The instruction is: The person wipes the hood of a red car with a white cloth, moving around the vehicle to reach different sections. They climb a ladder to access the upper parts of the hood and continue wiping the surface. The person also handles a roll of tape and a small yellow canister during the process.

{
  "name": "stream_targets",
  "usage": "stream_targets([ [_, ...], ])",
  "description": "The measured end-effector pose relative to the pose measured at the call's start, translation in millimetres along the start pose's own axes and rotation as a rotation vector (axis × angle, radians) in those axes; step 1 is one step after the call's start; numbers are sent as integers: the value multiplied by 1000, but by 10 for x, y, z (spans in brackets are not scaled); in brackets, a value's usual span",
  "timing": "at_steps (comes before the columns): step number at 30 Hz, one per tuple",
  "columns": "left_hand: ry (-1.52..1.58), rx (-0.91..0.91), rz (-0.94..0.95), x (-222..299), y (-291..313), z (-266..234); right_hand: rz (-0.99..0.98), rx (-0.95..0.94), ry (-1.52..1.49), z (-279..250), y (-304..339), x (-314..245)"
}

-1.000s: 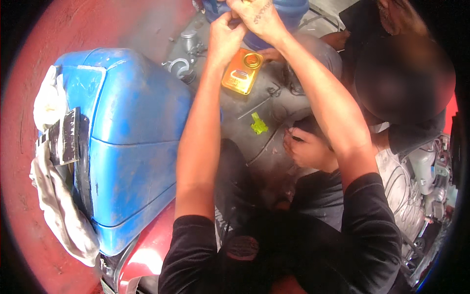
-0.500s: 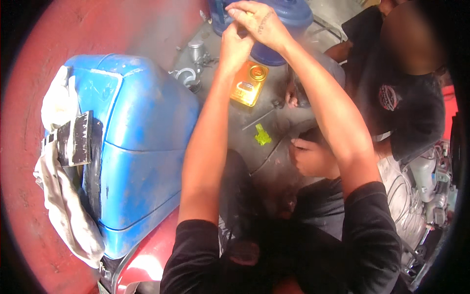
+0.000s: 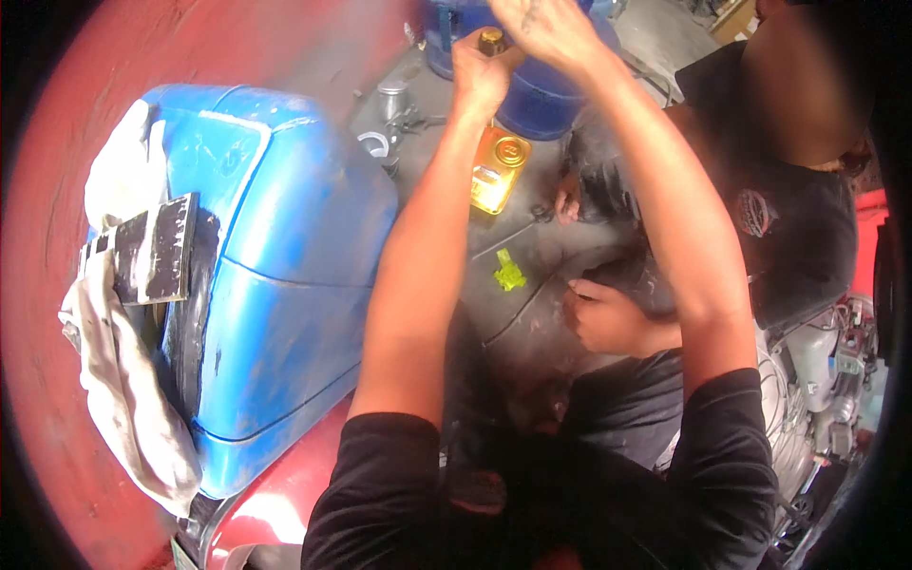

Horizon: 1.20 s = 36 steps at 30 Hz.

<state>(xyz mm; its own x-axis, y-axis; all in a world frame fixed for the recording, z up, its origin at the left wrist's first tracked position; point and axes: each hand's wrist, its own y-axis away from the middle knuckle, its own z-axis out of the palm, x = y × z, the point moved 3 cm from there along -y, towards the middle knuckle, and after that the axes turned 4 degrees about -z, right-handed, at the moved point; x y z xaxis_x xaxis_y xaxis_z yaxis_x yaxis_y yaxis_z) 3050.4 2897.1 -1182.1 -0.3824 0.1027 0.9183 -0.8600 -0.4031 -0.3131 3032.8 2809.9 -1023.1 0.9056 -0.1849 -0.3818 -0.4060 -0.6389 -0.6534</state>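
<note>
Both my arms stretch forward over the grey floor. My left hand (image 3: 483,81) is closed round a small container, mostly hidden by the fingers, with a round gold-coloured cap (image 3: 491,40) showing at the top. My right hand (image 3: 549,30) is just right of and above it, its fingers cut off by the upper edge, so their grip does not show. Beyond the left wrist a flat gold rectangular can (image 3: 501,173) with a round lid lies on the floor. Nearer to me lies a bright yellow-green plastic piece (image 3: 509,272).
A big blue plastic drum (image 3: 294,256) stands at left, with a whitish cloth (image 3: 133,380) and a dark flat board (image 3: 157,255) on it. Behind are a silver metal cup (image 3: 391,98) and a blue water jug (image 3: 546,109). A co-worker (image 3: 798,228) in black crouches at right.
My right hand has lifted up and away from my left hand, where they were pressed together. The gold cap now shows in the left hand. The view has shifted slightly.
</note>
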Motion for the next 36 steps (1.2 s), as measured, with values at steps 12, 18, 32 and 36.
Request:
stream_targets([
  [12,-51,43,-20,69,61,82,-240,142,196,-331,-425,-389],
  [18,-67,-58,29,102,76,433,-262,-33,433,-81,-81,33],
  [32,-220,-3,129,-518,24,24,176,-520,467,504,522,575],
  [36,-327,-37,95,-666,401,-129,180,-334,271,537,894,645],
])
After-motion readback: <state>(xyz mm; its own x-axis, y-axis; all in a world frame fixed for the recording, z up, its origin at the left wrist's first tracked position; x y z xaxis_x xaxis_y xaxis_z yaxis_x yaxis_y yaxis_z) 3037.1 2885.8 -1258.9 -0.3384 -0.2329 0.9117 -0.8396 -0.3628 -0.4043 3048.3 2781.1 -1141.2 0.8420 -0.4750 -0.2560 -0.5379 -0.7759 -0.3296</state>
